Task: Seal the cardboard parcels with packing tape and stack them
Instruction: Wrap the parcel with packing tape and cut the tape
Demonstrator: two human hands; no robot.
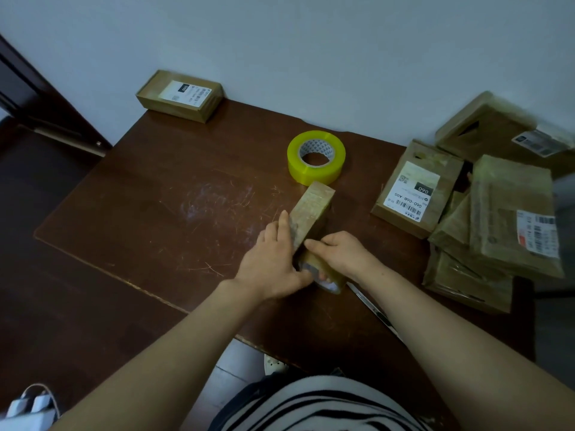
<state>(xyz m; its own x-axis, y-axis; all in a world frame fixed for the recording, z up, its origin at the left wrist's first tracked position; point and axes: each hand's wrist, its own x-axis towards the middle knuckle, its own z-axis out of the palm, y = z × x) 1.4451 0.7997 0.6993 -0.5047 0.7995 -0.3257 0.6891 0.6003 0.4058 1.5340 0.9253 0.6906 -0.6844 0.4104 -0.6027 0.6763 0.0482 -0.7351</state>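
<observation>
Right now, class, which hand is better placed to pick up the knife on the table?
Probably the right hand: the knife lies beside its forearm, while the left hand presses the other side of the cardboard parcel.

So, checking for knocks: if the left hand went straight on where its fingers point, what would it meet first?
Likely the yellow tape roll, lying beyond the small parcel that the left hand touches; depth is uncertain.

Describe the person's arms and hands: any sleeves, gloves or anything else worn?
Both forearms are bare as far as the frame's edge, with no sleeve in view. The left hand and right hand wear no gloves, and no watch, ring or bracelet shows. A black-and-white striped top shows at the bottom.
</observation>
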